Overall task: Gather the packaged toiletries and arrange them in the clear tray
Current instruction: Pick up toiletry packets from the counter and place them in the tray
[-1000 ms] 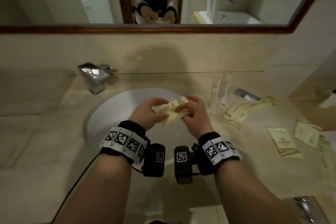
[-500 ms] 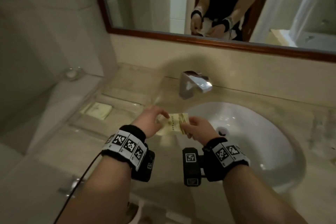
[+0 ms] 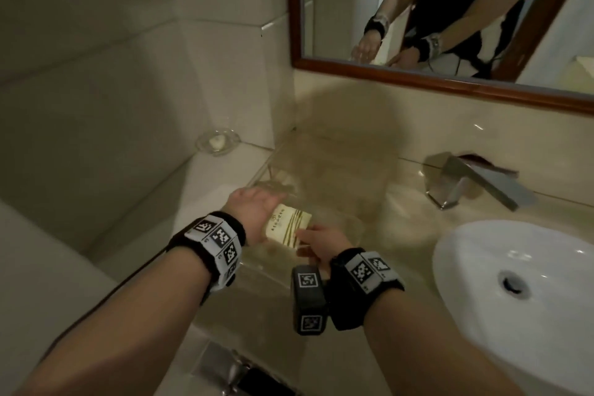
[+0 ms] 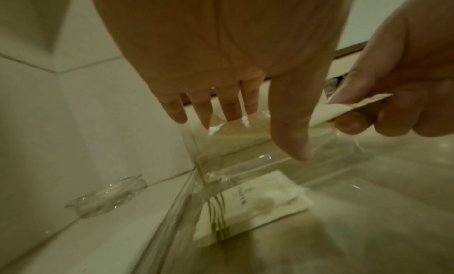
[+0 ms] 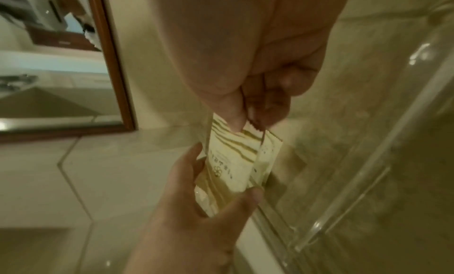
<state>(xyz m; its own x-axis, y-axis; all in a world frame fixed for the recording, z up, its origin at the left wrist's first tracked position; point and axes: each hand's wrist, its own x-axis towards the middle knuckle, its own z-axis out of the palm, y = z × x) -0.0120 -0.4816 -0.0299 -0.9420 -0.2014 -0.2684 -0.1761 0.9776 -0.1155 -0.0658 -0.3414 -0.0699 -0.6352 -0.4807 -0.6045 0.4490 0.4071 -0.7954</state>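
Observation:
My right hand (image 3: pixel 305 235) pinches a cream toiletry packet (image 3: pixel 287 225) with olive stripes by its top edge, just over the clear tray (image 3: pixel 273 167) in the counter's left corner. In the right wrist view a second packet seems to sit behind the pinched packet (image 5: pixel 233 161), under my right hand (image 5: pixel 248 121). My left hand (image 3: pixel 266 202) is beside it with straight fingers, touching the packet's lower end. The left wrist view shows my left hand (image 4: pixel 253 136) spread above the tray (image 4: pixel 176 210). Another packet (image 4: pixel 253 202) lies flat on the tray's floor.
A glass soap dish (image 3: pixel 218 141) with a small soap stands left of the tray by the tiled wall. The chrome faucet (image 3: pixel 475 186) and white basin (image 3: pixel 514 299) are to the right. A wood-framed mirror (image 3: pixel 450 83) hangs above the backsplash.
Both hands carried the packet left from over the basin to the clear tray. My left hand has let go of its pinch and straightened its fingers.

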